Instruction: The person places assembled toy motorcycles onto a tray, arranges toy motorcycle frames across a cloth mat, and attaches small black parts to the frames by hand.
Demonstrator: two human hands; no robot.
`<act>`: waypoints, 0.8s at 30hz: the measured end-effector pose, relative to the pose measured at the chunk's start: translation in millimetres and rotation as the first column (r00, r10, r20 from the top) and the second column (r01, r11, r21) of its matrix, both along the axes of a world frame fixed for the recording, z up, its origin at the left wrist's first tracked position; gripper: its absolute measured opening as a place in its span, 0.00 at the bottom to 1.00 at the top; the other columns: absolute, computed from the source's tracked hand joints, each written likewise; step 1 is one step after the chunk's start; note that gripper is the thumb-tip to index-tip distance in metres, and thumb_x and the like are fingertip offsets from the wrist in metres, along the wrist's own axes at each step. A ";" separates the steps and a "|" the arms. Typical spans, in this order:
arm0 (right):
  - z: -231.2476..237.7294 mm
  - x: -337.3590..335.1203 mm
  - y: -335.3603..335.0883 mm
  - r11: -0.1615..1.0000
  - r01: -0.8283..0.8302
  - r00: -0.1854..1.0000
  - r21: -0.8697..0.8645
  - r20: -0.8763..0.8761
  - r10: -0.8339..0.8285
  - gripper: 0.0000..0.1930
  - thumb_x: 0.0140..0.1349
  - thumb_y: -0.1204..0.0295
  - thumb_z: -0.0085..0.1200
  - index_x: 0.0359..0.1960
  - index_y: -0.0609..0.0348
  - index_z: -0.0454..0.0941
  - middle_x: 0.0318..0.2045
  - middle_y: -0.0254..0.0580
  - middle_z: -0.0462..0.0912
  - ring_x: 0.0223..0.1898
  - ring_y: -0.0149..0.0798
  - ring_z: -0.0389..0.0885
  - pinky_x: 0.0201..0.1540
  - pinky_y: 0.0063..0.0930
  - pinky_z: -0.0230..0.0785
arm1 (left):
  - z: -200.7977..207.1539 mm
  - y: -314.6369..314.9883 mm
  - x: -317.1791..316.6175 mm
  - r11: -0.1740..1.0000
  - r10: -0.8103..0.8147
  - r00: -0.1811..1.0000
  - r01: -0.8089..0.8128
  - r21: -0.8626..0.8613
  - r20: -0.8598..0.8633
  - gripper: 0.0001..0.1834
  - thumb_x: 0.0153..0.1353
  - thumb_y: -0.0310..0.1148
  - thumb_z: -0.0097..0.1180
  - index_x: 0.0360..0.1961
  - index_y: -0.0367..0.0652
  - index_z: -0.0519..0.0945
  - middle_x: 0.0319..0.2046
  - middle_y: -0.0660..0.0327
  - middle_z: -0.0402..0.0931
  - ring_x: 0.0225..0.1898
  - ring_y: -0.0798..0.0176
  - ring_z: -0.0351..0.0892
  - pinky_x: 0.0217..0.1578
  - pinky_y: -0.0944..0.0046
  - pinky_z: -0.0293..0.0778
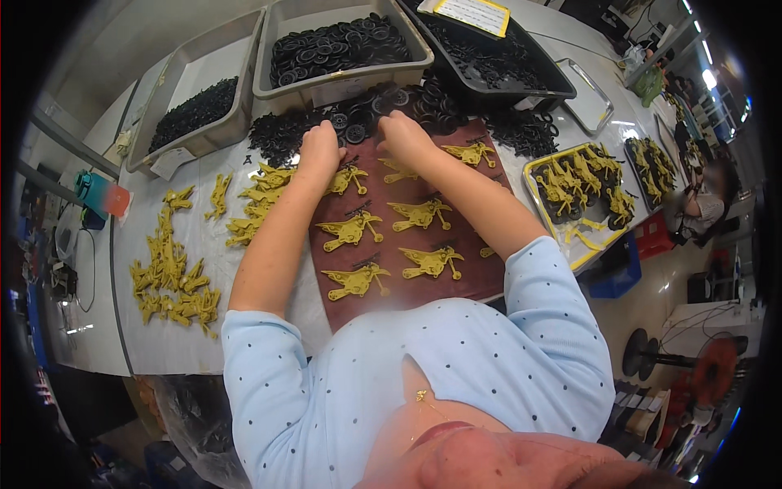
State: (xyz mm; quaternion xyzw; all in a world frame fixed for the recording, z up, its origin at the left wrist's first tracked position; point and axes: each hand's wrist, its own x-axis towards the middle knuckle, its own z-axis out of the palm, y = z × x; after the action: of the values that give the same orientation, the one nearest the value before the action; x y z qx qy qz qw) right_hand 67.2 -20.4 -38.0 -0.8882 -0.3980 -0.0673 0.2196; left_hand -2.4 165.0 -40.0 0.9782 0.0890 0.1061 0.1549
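Both of my arms reach forward over a dark red mat [470,285] to a loose pile of black toy wheels [352,133]. My left hand [323,153] is at the near edge of the pile, fingers curled together. To its right, my right hand [405,143] is also closed, its fingertips bent down among the wheels. Whatever either hand pinches is hidden or too small to name. Yellow plastic toy motorcycle frames [350,231] lie spaced in rows on the mat, with small black parts beside them. My forearms cover some of them.
Behind the pile stand a grey bin of wheels [262,81], a grey bin of small black parts [248,37] and a black bin [562,91]. Loose yellow frames [167,277] lie left. A yellow-rimmed tray [582,262] of frames with wheels sits right. Another person [707,204] is farther right.
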 end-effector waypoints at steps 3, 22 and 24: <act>9.1 -9.1 2.3 0.988 0.059 0.997 -0.143 -0.042 -0.066 0.16 0.47 0.69 0.64 0.36 0.64 0.75 0.39 0.54 0.75 0.43 0.55 0.76 0.44 0.41 0.71 | 13.3 1.9 -12.1 1.000 0.021 1.000 -0.021 0.020 -0.006 0.24 0.43 0.33 0.70 0.38 0.34 0.72 0.39 0.46 0.76 0.45 0.44 0.75 0.43 0.50 0.74; 29.9 -67.1 -4.3 0.867 -0.497 0.855 -0.030 -0.187 0.483 0.19 0.46 0.75 0.61 0.44 0.60 0.79 0.43 0.44 0.77 0.48 0.48 0.73 0.51 0.37 0.68 | 18.9 10.7 -126.0 0.997 -0.076 0.996 0.077 -0.017 0.049 0.22 0.43 0.30 0.67 0.43 0.42 0.80 0.40 0.60 0.77 0.46 0.54 0.72 0.48 0.56 0.66; 28.7 -66.0 -4.3 0.854 -0.520 0.849 -0.034 -0.129 0.512 0.18 0.46 0.76 0.61 0.43 0.59 0.79 0.42 0.43 0.78 0.48 0.48 0.73 0.52 0.38 0.67 | 19.9 9.9 -127.8 0.996 -0.083 0.994 0.085 -0.029 0.073 0.22 0.43 0.30 0.67 0.44 0.42 0.80 0.41 0.60 0.77 0.46 0.54 0.72 0.49 0.56 0.66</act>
State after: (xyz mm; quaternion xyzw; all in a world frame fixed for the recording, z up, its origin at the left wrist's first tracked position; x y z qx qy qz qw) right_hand 1.1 -24.8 -9.2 -0.7580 -0.6105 0.0587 0.2220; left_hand -130.2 174.9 -20.1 0.9740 0.0437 0.1332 0.1782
